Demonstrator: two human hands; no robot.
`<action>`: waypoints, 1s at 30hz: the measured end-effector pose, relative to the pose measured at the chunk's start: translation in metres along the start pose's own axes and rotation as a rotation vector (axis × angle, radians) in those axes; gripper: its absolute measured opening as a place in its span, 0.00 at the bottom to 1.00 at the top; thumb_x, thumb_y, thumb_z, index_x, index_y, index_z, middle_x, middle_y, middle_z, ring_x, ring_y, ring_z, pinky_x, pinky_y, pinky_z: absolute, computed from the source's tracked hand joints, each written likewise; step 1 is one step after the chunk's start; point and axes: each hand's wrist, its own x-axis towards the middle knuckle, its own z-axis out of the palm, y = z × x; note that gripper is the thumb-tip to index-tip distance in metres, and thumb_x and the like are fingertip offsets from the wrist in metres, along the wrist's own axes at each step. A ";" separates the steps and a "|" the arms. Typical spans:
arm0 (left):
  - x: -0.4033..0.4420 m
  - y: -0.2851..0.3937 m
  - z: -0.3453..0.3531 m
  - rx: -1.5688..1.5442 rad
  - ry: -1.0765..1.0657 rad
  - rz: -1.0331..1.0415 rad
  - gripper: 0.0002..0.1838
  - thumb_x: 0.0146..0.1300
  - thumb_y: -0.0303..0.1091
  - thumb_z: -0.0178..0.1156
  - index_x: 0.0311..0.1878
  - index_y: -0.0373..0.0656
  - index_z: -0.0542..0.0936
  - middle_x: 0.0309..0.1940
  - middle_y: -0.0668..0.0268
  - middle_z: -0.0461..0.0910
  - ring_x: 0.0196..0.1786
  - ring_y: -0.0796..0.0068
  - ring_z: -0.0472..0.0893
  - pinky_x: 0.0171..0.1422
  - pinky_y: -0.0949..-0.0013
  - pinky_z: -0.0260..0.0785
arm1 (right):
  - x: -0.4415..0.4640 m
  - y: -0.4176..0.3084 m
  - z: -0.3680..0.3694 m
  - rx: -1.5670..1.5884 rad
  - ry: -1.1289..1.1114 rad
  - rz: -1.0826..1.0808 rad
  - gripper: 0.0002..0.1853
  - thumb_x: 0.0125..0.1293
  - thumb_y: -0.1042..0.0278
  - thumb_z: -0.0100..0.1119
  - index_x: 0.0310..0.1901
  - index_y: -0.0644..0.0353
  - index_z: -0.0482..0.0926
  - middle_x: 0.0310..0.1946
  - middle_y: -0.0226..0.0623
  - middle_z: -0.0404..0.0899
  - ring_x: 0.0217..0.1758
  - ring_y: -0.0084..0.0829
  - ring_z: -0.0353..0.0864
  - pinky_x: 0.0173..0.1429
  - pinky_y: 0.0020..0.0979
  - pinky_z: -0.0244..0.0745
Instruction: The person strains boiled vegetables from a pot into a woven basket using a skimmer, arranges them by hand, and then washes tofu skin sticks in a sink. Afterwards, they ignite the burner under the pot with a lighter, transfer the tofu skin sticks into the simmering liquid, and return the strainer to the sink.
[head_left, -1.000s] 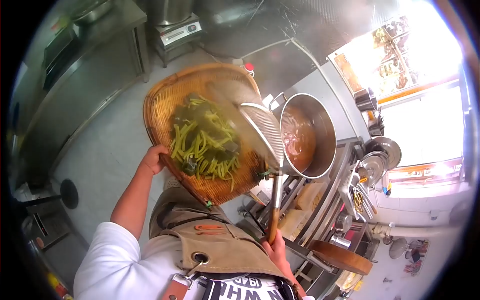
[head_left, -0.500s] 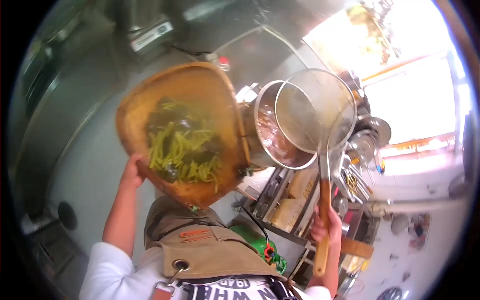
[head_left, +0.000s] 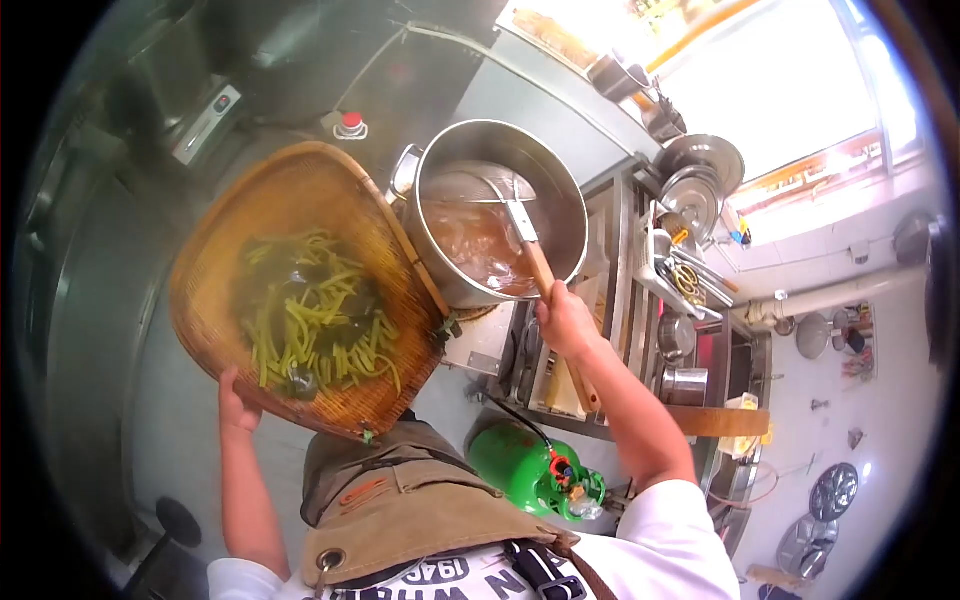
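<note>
While our left grip [head_left: 236, 402] clasped the basket [head_left: 310, 190] by its near edge, our right grip [head_left: 568, 320] clutched the strainer [head_left: 523, 226] dipped in the pot [head_left: 558, 215].

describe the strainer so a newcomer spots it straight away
Find the big metal pot of brown liquid, right of the woven basket. The strainer reaches into it, wooden handle gripped in the right hand. Unlike the utensils farther right, it is inside the pot.

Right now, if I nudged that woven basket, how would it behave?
The woven basket would probably flex slightly, given its wickerwork. With the left hand at one edge, it might tip, and the loose green strips inside could slide.
</note>
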 end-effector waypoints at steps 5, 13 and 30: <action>0.003 -0.003 -0.004 0.005 -0.023 -0.015 0.31 0.57 0.47 0.57 0.60 0.42 0.67 0.56 0.63 0.72 0.58 0.61 0.70 0.62 0.57 0.62 | -0.033 0.007 -0.068 -0.225 -0.143 -0.203 0.12 0.59 0.71 0.50 0.41 0.67 0.64 0.31 0.55 0.76 0.37 0.55 0.78 0.41 0.48 0.73; 0.006 -0.003 -0.013 0.019 0.005 0.016 0.32 0.56 0.49 0.57 0.61 0.42 0.66 0.57 0.64 0.71 0.59 0.61 0.69 0.63 0.57 0.61 | -0.034 -0.015 -0.222 -0.485 -0.175 -0.207 0.09 0.65 0.67 0.45 0.38 0.66 0.69 0.26 0.50 0.76 0.31 0.48 0.79 0.36 0.46 0.73; 0.008 -0.010 -0.031 -0.005 0.222 0.000 0.32 0.57 0.49 0.54 0.62 0.44 0.65 0.57 0.64 0.70 0.58 0.62 0.70 0.62 0.57 0.63 | 0.043 0.014 -0.145 -0.231 -0.633 0.529 0.11 0.66 0.67 0.40 0.37 0.67 0.67 0.22 0.41 0.72 0.19 0.32 0.74 0.21 0.38 0.75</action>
